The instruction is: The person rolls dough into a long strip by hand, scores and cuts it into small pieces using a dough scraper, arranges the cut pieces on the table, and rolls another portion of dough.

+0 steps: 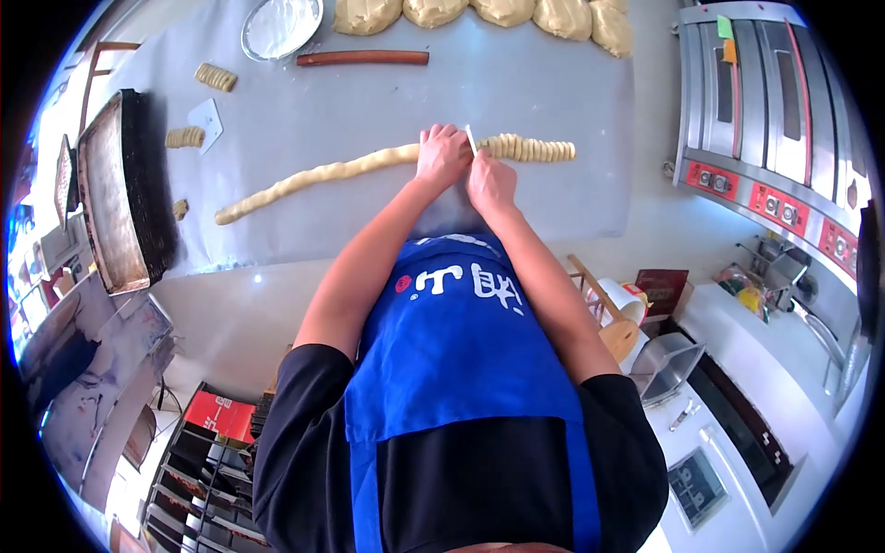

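A long rope of dough (318,175) lies across the grey work table (369,101). My left hand (444,154) is closed over the rope near its middle, fingers curled together. Just to its right, my right hand (491,182) grips a white dough scraper (472,140), seen nearly edge-on across the dough. Right of the scraper, the dough is a row of cut slices (530,148) still standing side by side. How deep the scraper's edge sits is hidden by my hands.
Beyond the rope are a wooden rolling pin (363,58), a bowl of white powder (281,28) and several large dough lumps (436,9). Two short sliced dough pieces (215,76) and another white scraper (208,124) lie at left, beside a dark baking tray (115,194). An oven (765,111) stands right.
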`<state>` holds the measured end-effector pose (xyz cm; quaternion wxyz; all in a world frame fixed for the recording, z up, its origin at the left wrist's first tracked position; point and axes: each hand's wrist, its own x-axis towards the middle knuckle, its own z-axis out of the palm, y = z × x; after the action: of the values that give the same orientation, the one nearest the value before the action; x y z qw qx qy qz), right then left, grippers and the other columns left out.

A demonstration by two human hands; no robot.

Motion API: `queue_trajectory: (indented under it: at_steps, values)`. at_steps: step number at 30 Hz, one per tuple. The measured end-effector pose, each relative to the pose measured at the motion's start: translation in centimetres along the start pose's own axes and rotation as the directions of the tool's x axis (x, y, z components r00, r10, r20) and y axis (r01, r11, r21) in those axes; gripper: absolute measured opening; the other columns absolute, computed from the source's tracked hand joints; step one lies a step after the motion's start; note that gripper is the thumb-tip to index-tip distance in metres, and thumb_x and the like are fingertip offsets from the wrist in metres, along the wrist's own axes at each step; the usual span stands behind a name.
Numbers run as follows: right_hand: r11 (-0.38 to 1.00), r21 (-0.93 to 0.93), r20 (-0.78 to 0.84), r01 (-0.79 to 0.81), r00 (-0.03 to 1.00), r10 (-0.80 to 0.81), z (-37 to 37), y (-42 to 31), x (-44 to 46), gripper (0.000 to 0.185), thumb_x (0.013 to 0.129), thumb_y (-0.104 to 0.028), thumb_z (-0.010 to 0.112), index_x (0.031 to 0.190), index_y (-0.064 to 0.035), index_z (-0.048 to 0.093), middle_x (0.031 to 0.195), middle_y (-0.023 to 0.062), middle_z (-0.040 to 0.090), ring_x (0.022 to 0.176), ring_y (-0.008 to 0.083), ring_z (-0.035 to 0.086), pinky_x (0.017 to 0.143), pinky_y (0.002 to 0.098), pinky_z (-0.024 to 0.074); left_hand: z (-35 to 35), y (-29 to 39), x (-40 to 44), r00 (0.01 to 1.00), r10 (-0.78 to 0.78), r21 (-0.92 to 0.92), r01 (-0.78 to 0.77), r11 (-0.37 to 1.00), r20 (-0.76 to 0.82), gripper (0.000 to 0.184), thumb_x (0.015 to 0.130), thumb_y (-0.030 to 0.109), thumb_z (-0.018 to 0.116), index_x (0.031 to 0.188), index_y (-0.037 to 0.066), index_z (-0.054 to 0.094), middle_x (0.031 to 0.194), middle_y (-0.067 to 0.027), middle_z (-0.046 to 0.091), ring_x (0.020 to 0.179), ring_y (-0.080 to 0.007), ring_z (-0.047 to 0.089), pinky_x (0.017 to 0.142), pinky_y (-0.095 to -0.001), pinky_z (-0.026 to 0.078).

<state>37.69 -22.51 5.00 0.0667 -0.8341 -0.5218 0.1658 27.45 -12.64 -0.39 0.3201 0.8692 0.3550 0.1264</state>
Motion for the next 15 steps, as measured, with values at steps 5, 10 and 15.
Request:
queue_trajectory:
  at_steps: [5, 10, 15]
  values:
    - [0.994, 0.103, -0.051, -0.042, 0.998, 0.047, -1.2, 1.8, 0.7, 0.029, 0.104, -0.026, 0.058, 0.089, -0.0015, 0.065, 0.071, 0.0207, 0.071, 0.068, 0.0409, 0.073, 0.062, 0.0517, 0.0574, -1.0, -0.6, 0.0, 0.999, 0.018, -0.075, -0.020, 0.997, -0.038, 0.028, 0.080, 0.026, 0.079, 0.105, 0.014, 0.073, 0.105, -0.0079, 0.068, 0.109, -0.0327, 0.060, 0.096, -0.0473, 0.043]
    - [0.995, 0.091, 0.002, 0.026, 1.000, -0.026, -3.0, 0.2, -0.4, 0.021, 0.099, -0.019, 0.060, 0.088, -0.0022, 0.066, 0.073, 0.0214, 0.072, 0.071, 0.0402, 0.074, 0.065, 0.0504, 0.0590, -1.4, -0.4, -0.1, 1.000, -0.009, -0.052, 0.008, 0.999, -0.013, 0.023, 0.078, 0.024, 0.076, 0.098, 0.013, 0.073, 0.104, -0.0086, 0.069, 0.109, -0.0327, 0.060, 0.096, -0.0472, 0.043]
    - [1.000, 0.009, 0.040, -0.011, 0.999, 0.011, -0.4, -1.9, 0.4, 0.012, 0.093, -0.011, 0.060, 0.089, -0.0023, 0.066, 0.075, 0.0226, 0.073, 0.073, 0.0402, 0.076, 0.066, 0.0493, 0.0603, -1.6, -0.4, -0.3, 1.000, -0.012, 0.001, 0.012, 1.000, -0.004, 0.023, 0.079, 0.024, 0.075, 0.100, 0.014, 0.073, 0.105, -0.0089, 0.069, 0.109, -0.0321, 0.060, 0.095, -0.0472, 0.043]
